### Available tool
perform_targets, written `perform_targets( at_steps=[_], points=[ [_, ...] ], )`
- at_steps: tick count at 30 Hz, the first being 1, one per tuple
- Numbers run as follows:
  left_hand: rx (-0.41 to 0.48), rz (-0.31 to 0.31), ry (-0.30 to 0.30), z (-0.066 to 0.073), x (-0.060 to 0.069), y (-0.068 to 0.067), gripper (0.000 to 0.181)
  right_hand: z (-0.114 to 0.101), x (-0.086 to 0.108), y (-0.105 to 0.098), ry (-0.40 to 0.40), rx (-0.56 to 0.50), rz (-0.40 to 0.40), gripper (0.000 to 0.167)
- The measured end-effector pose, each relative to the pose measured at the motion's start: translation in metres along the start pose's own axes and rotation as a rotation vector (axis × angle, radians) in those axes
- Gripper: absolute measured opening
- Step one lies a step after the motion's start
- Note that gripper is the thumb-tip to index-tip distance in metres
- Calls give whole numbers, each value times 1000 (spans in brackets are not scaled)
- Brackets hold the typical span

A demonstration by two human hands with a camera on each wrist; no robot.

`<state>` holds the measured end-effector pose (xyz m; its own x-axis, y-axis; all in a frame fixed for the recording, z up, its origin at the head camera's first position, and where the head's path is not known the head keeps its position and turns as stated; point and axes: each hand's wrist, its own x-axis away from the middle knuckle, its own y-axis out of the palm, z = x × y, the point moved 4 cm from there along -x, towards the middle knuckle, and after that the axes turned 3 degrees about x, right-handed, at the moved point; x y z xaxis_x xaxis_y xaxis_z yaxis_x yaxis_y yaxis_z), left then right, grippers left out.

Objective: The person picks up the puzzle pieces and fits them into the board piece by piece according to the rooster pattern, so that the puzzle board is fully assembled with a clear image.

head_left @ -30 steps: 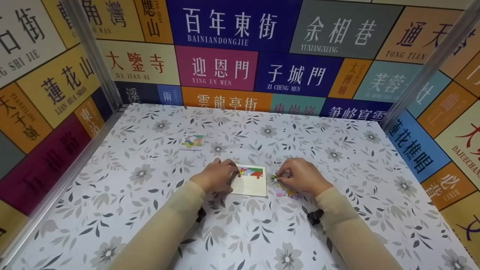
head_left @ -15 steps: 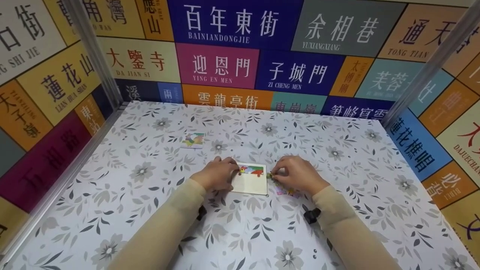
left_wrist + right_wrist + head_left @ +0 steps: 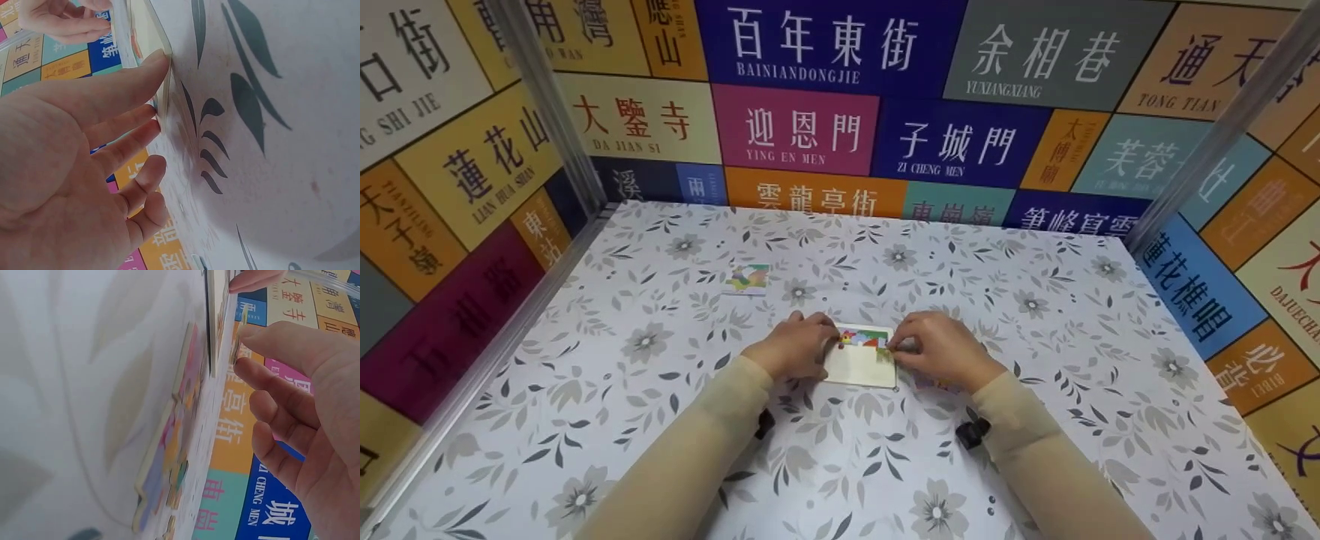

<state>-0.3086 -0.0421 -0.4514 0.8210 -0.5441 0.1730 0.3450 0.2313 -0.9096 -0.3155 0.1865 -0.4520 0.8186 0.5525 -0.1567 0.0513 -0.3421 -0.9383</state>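
Observation:
A small pale puzzle board [image 3: 851, 367] lies on the table, with a row of colourful puzzle pieces [image 3: 861, 340] along its far edge. My left hand [image 3: 797, 346] grips the board at its left side, the thumb on the edge in the left wrist view and two fingertips against it. My right hand [image 3: 941, 351] pinches a puzzle piece [image 3: 237, 347] between thumb and index finger, over the board's right edge. Beneath the right hand lie loose pink, purple and yellow puzzle pieces [image 3: 169, 444], mostly hidden by it in the head view.
A small colourful picture card [image 3: 747, 279] lies farther back, left of the board. The table [image 3: 660, 420] wears a white cloth with grey leaves and flowers. Panels with Chinese lettering [image 3: 802, 127] stand behind and at both sides.
My right hand has moved left with the pinched puzzle piece, from beside the board to over its right edge. The left hand has stayed at the board's left side.

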Motion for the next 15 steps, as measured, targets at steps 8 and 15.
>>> perform_targets(
  at_steps=[8, 15],
  points=[
    [16, 2, -17, 0, -1, 1, 57, -11, -4, 4, -28, -20, 2, 7],
    [6, -20, -58, -1, -3, 3, 60, -21, -8, 10, -70, -3, -19, 6]
  ],
)
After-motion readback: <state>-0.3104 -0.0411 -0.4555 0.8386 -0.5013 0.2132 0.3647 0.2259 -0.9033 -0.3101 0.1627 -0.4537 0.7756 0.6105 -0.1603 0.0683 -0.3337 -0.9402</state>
